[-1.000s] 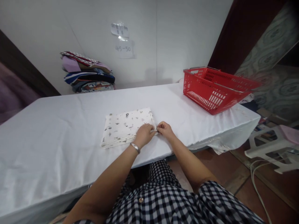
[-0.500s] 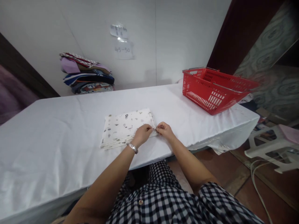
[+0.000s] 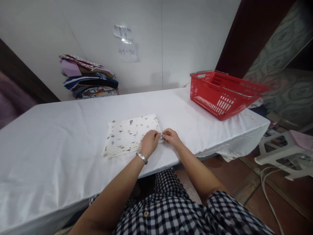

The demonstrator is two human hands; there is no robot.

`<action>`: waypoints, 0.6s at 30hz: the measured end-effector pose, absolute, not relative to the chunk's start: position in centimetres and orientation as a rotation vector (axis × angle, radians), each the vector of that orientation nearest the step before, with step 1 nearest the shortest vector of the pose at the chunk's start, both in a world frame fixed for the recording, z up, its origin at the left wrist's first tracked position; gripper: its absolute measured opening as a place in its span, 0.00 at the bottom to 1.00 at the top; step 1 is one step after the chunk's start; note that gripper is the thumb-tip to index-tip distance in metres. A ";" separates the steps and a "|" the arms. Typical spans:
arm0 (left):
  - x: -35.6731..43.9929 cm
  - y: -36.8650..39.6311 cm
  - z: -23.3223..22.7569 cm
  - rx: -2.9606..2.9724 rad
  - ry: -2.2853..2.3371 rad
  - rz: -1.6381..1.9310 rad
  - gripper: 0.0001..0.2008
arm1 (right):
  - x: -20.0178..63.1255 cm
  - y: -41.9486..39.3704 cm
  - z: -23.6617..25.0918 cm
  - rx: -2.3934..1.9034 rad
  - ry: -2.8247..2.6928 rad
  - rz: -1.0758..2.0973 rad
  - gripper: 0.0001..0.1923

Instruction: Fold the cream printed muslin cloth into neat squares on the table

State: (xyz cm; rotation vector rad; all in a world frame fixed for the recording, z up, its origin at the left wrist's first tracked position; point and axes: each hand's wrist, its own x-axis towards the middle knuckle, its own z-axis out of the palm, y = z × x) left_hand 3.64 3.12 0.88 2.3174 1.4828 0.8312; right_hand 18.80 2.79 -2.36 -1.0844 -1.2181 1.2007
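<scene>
Both hands, left (image 3: 149,142) and right (image 3: 171,137), pinch the folded cloth's (image 3: 129,133) near corner, squaring its layers on the bench (image 3: 61,137).

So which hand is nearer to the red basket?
Right. The right hand is on the red basket's side of the folded cloth; the left hand is further away.

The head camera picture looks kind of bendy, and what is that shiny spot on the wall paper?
In the head view, the wide lens bows the white table edges and leans the walls outward; light glares off the tape on the paper note, so its top writing is unreadable; the hands, left hand and right hand, and the folded printed cloth look sharp, under soft, even lighting with faint shadows.
</scene>
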 end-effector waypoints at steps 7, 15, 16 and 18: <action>3.5 2.6 0.4 2.479 1.403 0.804 0.08 | 18.8 3.1 -2.7 -1.057 -1.191 1.231 0.11; 3.5 2.7 0.5 2.285 1.463 0.834 0.05 | 18.9 3.1 -2.9 -1.043 -1.229 1.206 0.12; 3.5 2.9 0.6 2.209 1.477 0.834 0.05 | 18.9 3.1 -2.9 -1.055 -1.234 1.194 0.12; 3.5 3.1 1.1 2.043 1.503 0.825 0.06 | 18.8 3.0 -3.0 -1.083 -1.250 1.157 0.11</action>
